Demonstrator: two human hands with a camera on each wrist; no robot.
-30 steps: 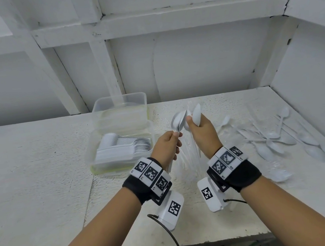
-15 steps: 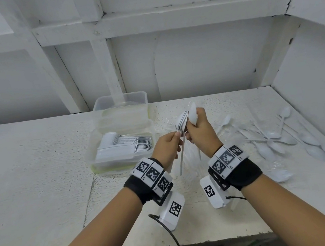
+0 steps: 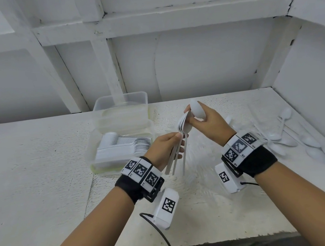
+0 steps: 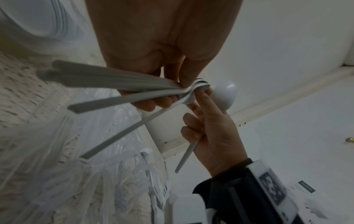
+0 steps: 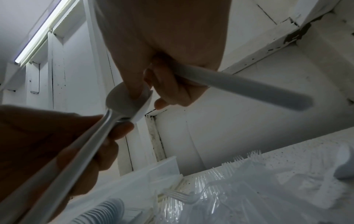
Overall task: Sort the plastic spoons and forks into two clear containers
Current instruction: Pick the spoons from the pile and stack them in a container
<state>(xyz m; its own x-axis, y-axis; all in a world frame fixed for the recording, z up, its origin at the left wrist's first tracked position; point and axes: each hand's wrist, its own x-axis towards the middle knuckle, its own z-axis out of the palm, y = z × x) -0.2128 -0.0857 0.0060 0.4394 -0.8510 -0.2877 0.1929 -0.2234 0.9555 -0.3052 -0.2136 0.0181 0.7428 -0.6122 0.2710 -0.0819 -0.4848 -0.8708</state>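
My left hand point(image 3: 166, 146) grips a nested bunch of white plastic spoons point(image 3: 183, 126) by their necks, the handles fanning down toward me point(image 4: 114, 84). My right hand point(image 3: 204, 121) holds one white spoon point(image 3: 197, 109), bowl up, its handle running through the palm point(image 5: 239, 84). Its thumb presses on the top bowl of the bunch point(image 5: 126, 98). Left of the hands, the near clear container point(image 3: 99, 151) holds a stacked row of white spoons point(image 3: 131, 145). The far clear container point(image 3: 121, 107) behind it looks empty. Clear plastic forks point(image 5: 220, 189) lie in a heap under my hands.
Several loose white spoons point(image 3: 287, 137) lie scattered on the white table point(image 3: 31, 181) to the right, near the side wall point(image 3: 317, 81). The back wall with white beams stands just behind the containers. A cable point(image 3: 161, 232) hangs off the left wrist camera.
My right hand has drawn up and to the right with its single spoon, away from the left hand. The bunch's handles in the left hand have fanned apart and tilted.
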